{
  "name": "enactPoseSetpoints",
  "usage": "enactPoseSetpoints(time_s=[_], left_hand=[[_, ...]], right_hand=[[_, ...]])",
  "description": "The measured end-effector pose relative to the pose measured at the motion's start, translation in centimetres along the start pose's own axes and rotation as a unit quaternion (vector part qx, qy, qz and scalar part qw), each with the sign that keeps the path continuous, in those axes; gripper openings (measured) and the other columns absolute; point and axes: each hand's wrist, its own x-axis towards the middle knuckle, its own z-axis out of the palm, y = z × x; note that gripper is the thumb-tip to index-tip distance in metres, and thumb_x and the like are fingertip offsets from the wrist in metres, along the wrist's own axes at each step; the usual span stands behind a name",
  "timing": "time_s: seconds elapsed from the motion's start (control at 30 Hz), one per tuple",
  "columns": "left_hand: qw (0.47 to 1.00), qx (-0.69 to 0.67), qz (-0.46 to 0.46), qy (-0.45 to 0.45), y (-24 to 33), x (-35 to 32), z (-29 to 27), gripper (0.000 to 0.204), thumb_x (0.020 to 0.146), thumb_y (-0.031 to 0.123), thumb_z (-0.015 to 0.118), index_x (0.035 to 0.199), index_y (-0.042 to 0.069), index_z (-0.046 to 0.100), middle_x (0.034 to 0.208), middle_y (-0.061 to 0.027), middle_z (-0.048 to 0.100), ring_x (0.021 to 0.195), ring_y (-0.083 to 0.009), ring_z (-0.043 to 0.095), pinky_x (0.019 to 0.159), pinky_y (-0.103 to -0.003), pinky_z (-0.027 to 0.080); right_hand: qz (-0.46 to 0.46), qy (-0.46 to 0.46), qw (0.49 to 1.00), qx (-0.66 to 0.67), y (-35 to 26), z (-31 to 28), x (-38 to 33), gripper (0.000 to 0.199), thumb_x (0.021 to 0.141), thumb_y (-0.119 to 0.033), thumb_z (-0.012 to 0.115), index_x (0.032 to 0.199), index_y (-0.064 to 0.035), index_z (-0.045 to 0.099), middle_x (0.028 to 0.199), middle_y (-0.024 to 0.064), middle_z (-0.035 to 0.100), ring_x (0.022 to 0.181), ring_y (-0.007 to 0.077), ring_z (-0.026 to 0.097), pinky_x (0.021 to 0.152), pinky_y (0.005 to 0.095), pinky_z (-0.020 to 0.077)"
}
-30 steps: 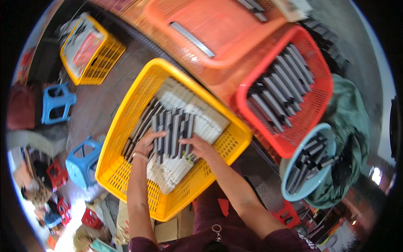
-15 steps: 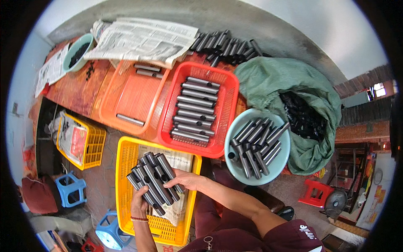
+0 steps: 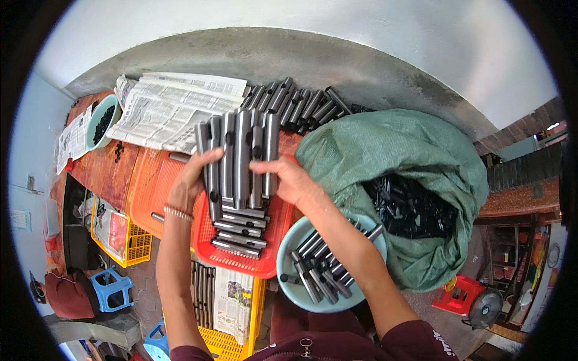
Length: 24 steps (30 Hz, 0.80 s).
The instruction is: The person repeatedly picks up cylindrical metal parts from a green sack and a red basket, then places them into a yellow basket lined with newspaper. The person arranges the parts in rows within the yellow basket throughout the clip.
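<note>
Head view: both bare hands are loaded. Left hand has the left side of a tube bundle, right hand the right side. Fingers squeeze inward from the flanks, thumbs flat across the near face. Tubes are dark grey metal, side by side, some with round holes in the wall, long axes pointing roughly away from the wearer.

The bundle hangs in front of the red basket, hiding its upper part; can't tell if they touch. A stack of tubes lies crosswise in that basket.

Left of it on the table: orange tray. Behind: newspaper sheets, with a loose tube pile next to them. Far left, mint bowl of small black parts.

Right: light-blue basin full of jumbled tubes, partly under the right forearm; beyond it a green woven sack with black pieces in its mouth.

Below: yellow basket, tubes and newspaper inside.
</note>
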Motion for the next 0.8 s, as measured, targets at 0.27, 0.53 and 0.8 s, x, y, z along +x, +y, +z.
enactPoseSetpoints(time_s=[0.27,0.53,0.8], left_hand=[[0.990,0.080,-0.098,-0.055,-0.9,18.0,7.6,0.050,0.068,0.023,0.075,0.106,-0.002,0.054,0.093,-0.0123,0.063,0.077,-0.0187,0.063,0.070,-0.030,0.054],[0.983,0.081,-0.133,-0.100,-3.9,21.9,11.9,0.042,0.071,0.032,0.072,0.098,0.002,0.061,0.083,-0.0098,0.065,0.067,-0.0170,0.064,0.060,-0.031,0.055],[0.953,0.303,-0.003,0.017,-4.4,23.8,11.6,0.060,0.072,0.049,0.068,0.104,-0.001,0.055,0.089,-0.0095,0.061,0.076,-0.0146,0.059,0.064,-0.027,0.050]], right_hand=[[-0.089,0.091,0.985,0.115,-6.1,-13.2,3.9,0.039,0.069,-0.010,0.068,0.106,-0.0043,0.055,0.096,0.0068,0.059,0.086,0.0208,0.058,0.078,0.0361,0.0476],[-0.137,0.215,0.952,0.171,-6.4,-16.2,3.2,0.037,0.067,-0.020,0.066,0.100,-0.0069,0.054,0.094,0.0065,0.057,0.087,0.0200,0.054,0.075,0.0397,0.0446],[-0.212,0.292,0.926,0.106,-7.3,-17.5,6.8,0.049,0.068,-0.008,0.066,0.113,-0.0056,0.046,0.102,0.0099,0.055,0.094,0.0226,0.054,0.079,0.0407,0.0457]])
